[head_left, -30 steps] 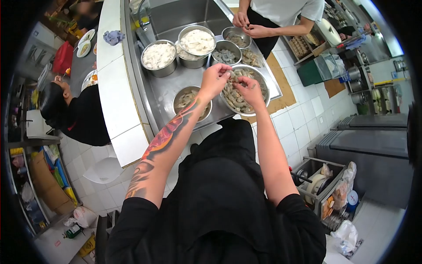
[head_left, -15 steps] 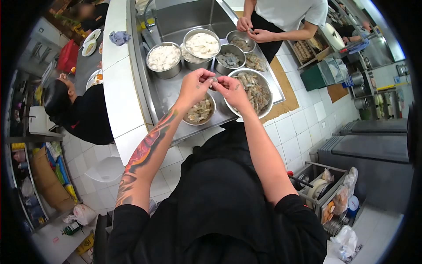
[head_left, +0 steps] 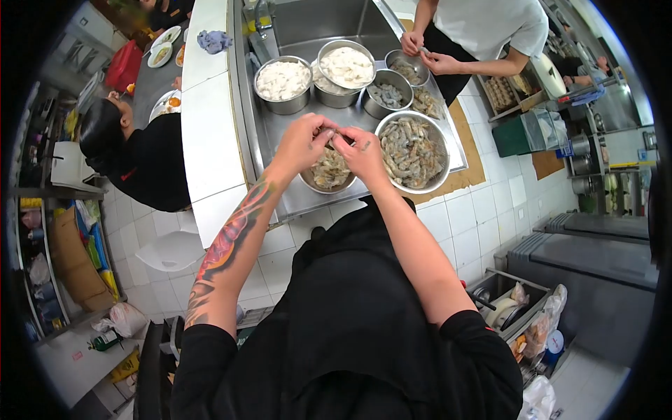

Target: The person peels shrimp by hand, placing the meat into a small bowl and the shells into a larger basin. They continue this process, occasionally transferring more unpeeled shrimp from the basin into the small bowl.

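Rn hands pinch shrimp; btl-lbl blurry

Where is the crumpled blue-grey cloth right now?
In the head view, the crumpled blue-grey cloth lies at upper left, on the white tiled counter, left of the rectangular steel sink.

Seven metal containers, one sink basin and one bluish cloth show.

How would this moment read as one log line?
left hand and right hand: pinching small item, mostly hidden | under hands: smaller steel bowl | beside right hand: larger steel bowl, raw shrimp
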A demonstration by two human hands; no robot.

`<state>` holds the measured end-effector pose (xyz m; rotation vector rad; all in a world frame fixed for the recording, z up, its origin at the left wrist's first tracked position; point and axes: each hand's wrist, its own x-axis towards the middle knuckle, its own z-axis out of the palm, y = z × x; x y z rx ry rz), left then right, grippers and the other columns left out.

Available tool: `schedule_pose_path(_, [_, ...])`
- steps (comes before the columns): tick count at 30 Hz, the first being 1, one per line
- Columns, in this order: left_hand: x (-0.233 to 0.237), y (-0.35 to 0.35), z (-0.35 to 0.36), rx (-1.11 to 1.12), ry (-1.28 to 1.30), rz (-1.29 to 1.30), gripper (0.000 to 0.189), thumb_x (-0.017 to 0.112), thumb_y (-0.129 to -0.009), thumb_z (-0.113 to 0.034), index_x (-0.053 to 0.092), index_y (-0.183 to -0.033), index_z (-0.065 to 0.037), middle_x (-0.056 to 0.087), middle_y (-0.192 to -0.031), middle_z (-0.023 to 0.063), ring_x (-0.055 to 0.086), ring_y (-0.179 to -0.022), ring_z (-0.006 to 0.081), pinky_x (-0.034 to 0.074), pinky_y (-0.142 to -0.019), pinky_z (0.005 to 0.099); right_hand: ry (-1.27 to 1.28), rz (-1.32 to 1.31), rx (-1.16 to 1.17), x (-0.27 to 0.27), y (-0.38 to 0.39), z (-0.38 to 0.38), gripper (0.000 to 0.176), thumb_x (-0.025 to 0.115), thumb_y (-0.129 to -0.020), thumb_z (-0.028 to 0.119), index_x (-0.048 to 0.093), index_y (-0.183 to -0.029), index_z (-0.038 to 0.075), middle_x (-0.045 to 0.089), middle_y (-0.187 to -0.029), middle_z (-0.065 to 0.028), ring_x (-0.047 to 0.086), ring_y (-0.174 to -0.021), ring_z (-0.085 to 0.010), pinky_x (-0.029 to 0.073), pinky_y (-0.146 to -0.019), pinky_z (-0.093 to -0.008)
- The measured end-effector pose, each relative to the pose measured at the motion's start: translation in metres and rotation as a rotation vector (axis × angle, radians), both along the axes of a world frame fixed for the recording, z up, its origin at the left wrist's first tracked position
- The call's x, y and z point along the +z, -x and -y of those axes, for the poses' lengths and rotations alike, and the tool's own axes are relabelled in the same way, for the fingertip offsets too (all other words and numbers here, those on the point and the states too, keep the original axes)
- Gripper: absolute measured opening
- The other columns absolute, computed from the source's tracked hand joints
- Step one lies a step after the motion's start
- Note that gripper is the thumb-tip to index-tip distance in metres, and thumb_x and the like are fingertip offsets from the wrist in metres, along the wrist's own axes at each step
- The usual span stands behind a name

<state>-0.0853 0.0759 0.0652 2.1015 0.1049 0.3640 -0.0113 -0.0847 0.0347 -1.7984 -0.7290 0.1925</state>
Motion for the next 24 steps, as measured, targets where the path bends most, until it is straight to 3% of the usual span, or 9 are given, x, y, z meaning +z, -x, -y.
schedule_pose_path(1, [0.001,-0.002,0.000,0.019,0.009,-0.031,0.017,0.067,-0.091,-0.002,0.072,-0.107,0.000,0.072,-0.092,0.0149,0.071,-0.082,0.0214,0.055,-0.076,0.0332,-0.047,-0.007,-0.037,0.003,0.002,-0.001,0.022,0.074,-0.088,0.017,0.074,-0.100,-0.001,0.069,-0.080,-0.0157,0.064,-0.068,-0.0220,0.049,-0.064,-0.0337])
schedule_pose_path(8, [-0.008,-0.008,0.000,0.074,-0.067,-0.043,0.018,0.069,-0.089,-0.004,0.073,-0.106,0.000,0.072,-0.092,0.0167,0.072,-0.081,0.0231,0.055,-0.075,0.0338,-0.028,-0.014,-0.138,-0.003,0.010,0.002,0.022,0.075,-0.086,0.017,0.073,-0.093,-0.003,0.066,-0.076,-0.0131,0.061,-0.065,-0.0184,0.048,-0.063,-0.0304])
schedule_pose_path(11, [-0.024,-0.008,-0.015,0.059,-0.310,-0.030,0.021,0.069,-0.086,-0.004,0.073,-0.106,0.000,0.071,-0.094,0.0185,0.072,-0.081,0.0259,0.055,-0.075,0.0355,0.051,-0.128,-0.137,-0.023,0.009,0.010,0.025,0.075,-0.085,0.020,0.074,-0.099,-0.001,0.068,-0.082,-0.0150,0.065,-0.070,-0.0240,0.051,-0.067,-0.0339])
schedule_pose_path(13, [-0.028,-0.006,-0.022,0.019,-0.279,-0.098,0.020,0.066,-0.082,-0.003,0.074,-0.100,-0.001,0.071,-0.090,0.0225,0.069,-0.082,0.0401,0.055,-0.077,0.0427,0.528,0.440,0.085,-0.047,0.005,0.016,0.030,0.074,-0.084,0.021,0.074,-0.108,0.003,0.070,-0.091,-0.0175,0.069,-0.078,-0.0317,0.054,-0.074,-0.0392])
schedule_pose_path(16, [-0.017,-0.005,-0.023,0.018,-0.127,-0.314,0.021,0.068,-0.081,-0.004,0.074,-0.101,-0.001,0.072,-0.089,0.0223,0.070,-0.084,0.0380,0.056,-0.078,0.0407,0.584,0.421,0.083,-0.052,0.005,0.017,0.034,0.073,-0.085,0.022,0.072,-0.115,0.006,0.070,-0.102,-0.0202,0.069,-0.090,-0.0373,0.055,-0.082,-0.0455])
schedule_pose_path(17, [-0.017,-0.005,-0.024,0.020,-0.125,-0.316,0.021,0.068,-0.081,-0.004,0.074,-0.101,-0.001,0.072,-0.089,0.0223,0.070,-0.084,0.0380,0.056,-0.078,0.0407,0.585,0.420,0.086,-0.052,0.003,0.013,0.034,0.073,-0.085,0.022,0.072,-0.115,0.006,0.070,-0.102,-0.0202,0.069,-0.090,-0.0373,0.055,-0.082,-0.0455])
schedule_pose_path(19, [-0.018,-0.008,-0.022,0.031,-0.111,-0.356,0.021,0.071,-0.080,-0.006,0.075,-0.100,-0.001,0.074,-0.087,0.0198,0.073,-0.082,0.0326,0.056,-0.076,0.0388,0.299,0.083,0.052,-0.036,0.003,0.001,0.031,0.073,-0.085,0.020,0.073,-0.112,0.005,0.072,-0.099,-0.0201,0.071,-0.089,-0.0367,0.055,-0.080,-0.0443])
schedule_pose_path(22, [-0.017,-0.013,-0.017,0.039,-0.025,-0.344,0.022,0.074,-0.081,-0.009,0.075,-0.100,0.001,0.076,-0.085,0.0167,0.074,-0.076,0.0257,0.057,-0.071,0.0364,0.145,-0.091,0.006,-0.022,0.007,-0.009,0.027,0.071,-0.086,0.017,0.074,-0.109,0.003,0.074,-0.093,-0.0199,0.072,-0.085,-0.0371,0.056,-0.077,-0.0426])
schedule_pose_path(24, [-0.014,-0.014,-0.014,0.049,0.003,-0.351,0.021,0.075,-0.081,-0.009,0.074,-0.098,0.003,0.076,-0.083,0.0154,0.074,-0.075,0.0211,0.057,-0.070,0.0328,0.122,-0.064,-0.016,-0.021,0.007,-0.013,0.024,0.070,-0.087,0.016,0.074,-0.107,0.002,0.074,-0.091,-0.0201,0.073,-0.083,-0.0369,0.056,-0.074,-0.0412])
